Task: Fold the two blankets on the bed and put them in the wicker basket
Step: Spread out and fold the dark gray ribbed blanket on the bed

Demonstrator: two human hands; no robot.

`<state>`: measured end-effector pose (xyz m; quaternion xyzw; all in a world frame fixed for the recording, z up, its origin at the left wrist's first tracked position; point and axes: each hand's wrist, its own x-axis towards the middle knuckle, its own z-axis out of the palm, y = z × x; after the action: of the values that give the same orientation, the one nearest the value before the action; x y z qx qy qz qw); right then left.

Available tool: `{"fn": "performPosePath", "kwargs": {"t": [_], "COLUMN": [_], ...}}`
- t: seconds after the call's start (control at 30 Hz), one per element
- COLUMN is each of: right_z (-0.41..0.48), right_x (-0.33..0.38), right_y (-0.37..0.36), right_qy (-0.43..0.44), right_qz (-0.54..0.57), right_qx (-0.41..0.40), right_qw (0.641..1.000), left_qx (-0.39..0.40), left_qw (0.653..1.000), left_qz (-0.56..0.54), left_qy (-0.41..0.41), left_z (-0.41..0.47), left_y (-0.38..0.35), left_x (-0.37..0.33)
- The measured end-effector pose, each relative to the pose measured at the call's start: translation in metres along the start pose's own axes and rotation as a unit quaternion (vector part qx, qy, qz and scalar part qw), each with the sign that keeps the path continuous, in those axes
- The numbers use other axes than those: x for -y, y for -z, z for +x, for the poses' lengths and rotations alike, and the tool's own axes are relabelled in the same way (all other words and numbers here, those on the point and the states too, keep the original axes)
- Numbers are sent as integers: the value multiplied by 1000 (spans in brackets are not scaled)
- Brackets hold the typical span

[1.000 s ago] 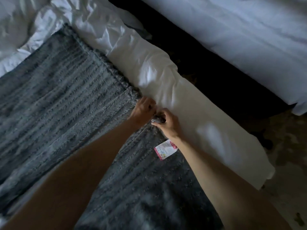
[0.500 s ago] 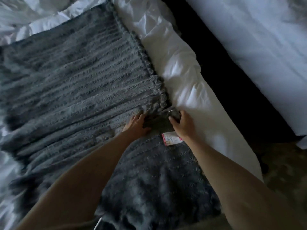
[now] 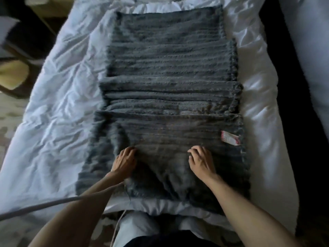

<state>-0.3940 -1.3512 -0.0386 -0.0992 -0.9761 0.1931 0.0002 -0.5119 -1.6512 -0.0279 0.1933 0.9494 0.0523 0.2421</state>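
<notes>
Mid-fold: left hand [image 3: 124, 162] and right hand [image 3: 201, 161] rest bent-fingered, grip unclear, on grey ribbed blanket [image 3: 169, 68] by bed's [image 3: 53, 122] near edge; another fold seems due.

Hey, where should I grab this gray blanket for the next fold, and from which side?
Probably the two near corners of the gray blanket, taken from your own side. It lies as a long strip running away from you, its near edge free on the white bedding, so both corners can be pinched and carried to the far end.
</notes>
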Motion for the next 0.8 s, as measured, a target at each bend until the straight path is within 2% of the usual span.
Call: {"fn": "performPosePath", "kwargs": {"t": [0.13, 0.2, 0.27, 0.37, 0.47, 0.53, 0.63, 0.67, 0.7, 0.8], "right_z": [-19, -39, -63, -95, -119, -128, -127, -125, -123, -127], "right_x": [42, 60, 71, 91, 105, 111, 112, 110, 107, 96], "right_y": [-23, -32, -35, -35, -31, -27, -27, -28, -29, -31], "right_qy": [-34, -62, -91, -133, -131, -121, -119, -120, -119, -99], "right_qz": [-19, -27, -41, -54, -79, -111, -166, -189, -214, -280], "right_qx": [100, 106, 99, 93, 124, 178, 193, 194, 193, 200], "right_qw": [994, 992, 990, 985, 980, 970, 960, 955, 950, 934], "left_qx": [-49, -49, -26, -47, -33, -68, -152, -157, -148, -48], "left_qw": [985, 956, 932, 908, 867, 829, 776, 772, 788, 902], "left_qz": [-88, -160, -213, -273, -378, -474, -578, -589, -573, -390], "left_qy": [143, 241, 292, 315, 323, 289, 202, 181, 168, 182], "left_z": [-52, -76, -92, -108, -124, -130, -135, -137, -137, -146], "left_y": [-3, -6, -11, -15, -18, -20, -14, -14, -15, -27], "left_x": [60, 91, 113, 136, 148, 146, 142, 147, 156, 191]}}
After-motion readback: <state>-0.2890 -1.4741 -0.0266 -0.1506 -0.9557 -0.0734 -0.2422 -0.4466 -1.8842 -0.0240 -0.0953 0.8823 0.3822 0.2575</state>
